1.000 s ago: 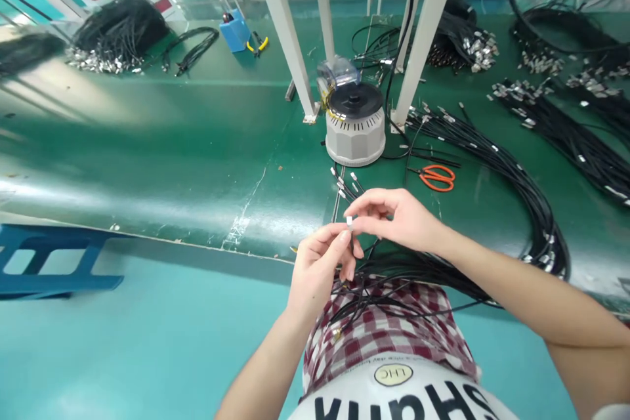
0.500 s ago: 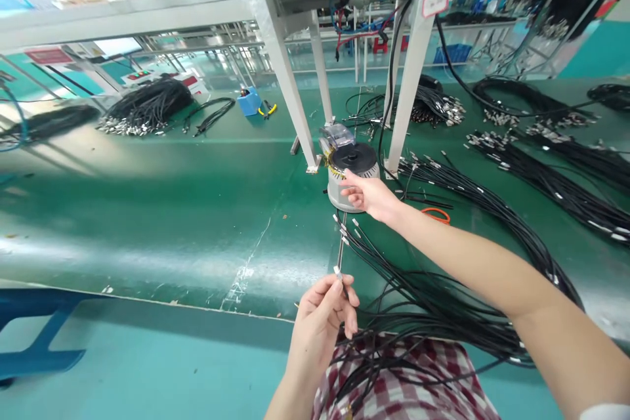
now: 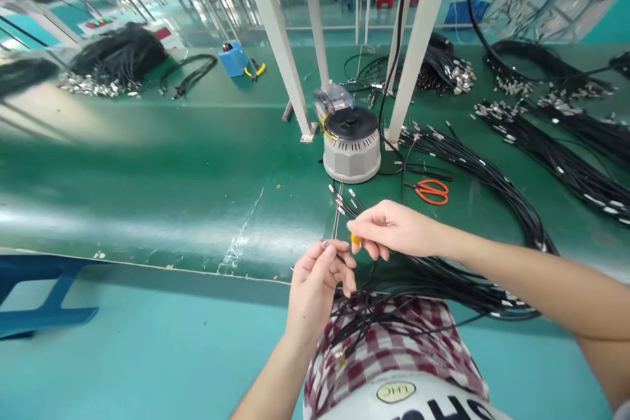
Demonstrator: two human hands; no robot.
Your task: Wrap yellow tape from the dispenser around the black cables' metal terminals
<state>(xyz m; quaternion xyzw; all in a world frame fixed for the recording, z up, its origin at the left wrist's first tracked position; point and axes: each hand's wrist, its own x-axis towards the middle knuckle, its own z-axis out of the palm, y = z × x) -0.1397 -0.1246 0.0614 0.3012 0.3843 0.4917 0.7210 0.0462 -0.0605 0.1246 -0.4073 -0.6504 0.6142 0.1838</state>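
Observation:
My left hand [image 3: 322, 275] is closed in a pinch on the end of a black cable [image 3: 339, 258], which has a small pale tip at the fingertips. Close beside it, at the bench's front edge, my right hand [image 3: 381, 231] pinches a small piece of yellow tape [image 3: 355, 239]. Behind both hands stands a round grey tape dispenser [image 3: 352, 157] with a black top and some yellow tape at its left side. A bundle of black cables [image 3: 443, 275] runs from under my right forearm and partly across my lap. Several white-tipped cable ends [image 3: 339, 200] lie before the dispenser.
Orange-handled scissors [image 3: 432, 191] lie right of the dispenser. White posts [image 3: 280, 46] rise behind it. More cable bundles [image 3: 556, 164] cover the right side; a cable heap [image 3: 118, 59], a blue box [image 3: 233, 59] and yellow-handled pliers [image 3: 254, 71] sit at the back left.
My right hand has come back from the dispenser to my left hand, now with yellow tape in its fingers. The left hand still holds the cable end. The view has tilted downward.

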